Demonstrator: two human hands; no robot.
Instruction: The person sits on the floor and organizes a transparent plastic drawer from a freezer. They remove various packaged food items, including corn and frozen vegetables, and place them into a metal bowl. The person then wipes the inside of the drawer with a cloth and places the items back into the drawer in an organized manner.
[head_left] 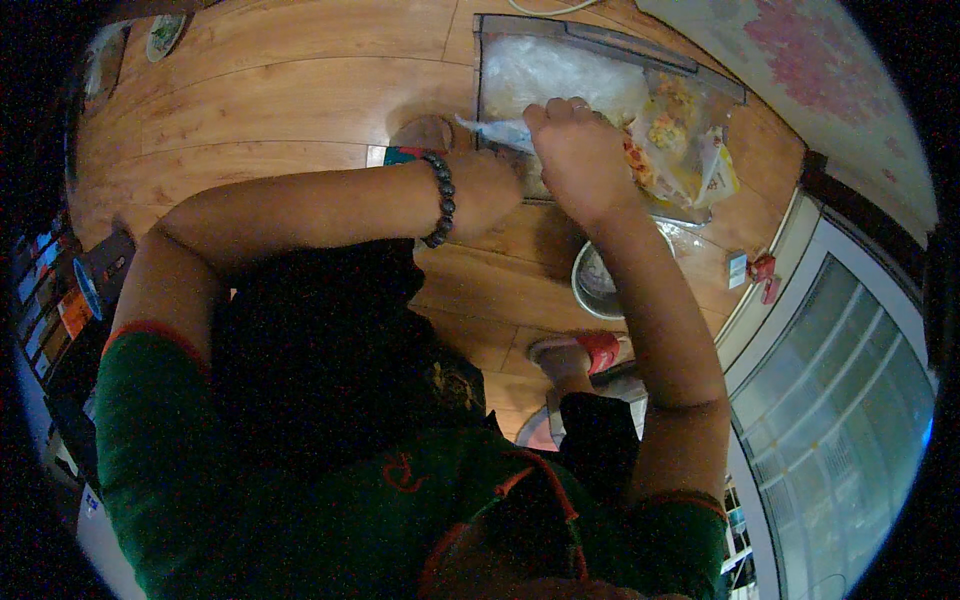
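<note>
Some plastic (507, 131) juts leftward from the right grip (579, 155).

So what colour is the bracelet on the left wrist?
The beaded bracelet is dark grey to black, best seen in the head view.

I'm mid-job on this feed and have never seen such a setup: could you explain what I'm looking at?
There is no machine: a person works bare-handed. The single picture comes from a wide fisheye camera on their head, looking down, so straight lines bend near the border. The left hand, with a dark bead bracelet at its wrist, and the right hand are close together at a shallow container on the wooden floor. Crumpled clear plastic lies inside. Bluish plastic seems pinched in the right hand's fingers; what the left holds is hidden. A metal bowl stands nearby.
</note>
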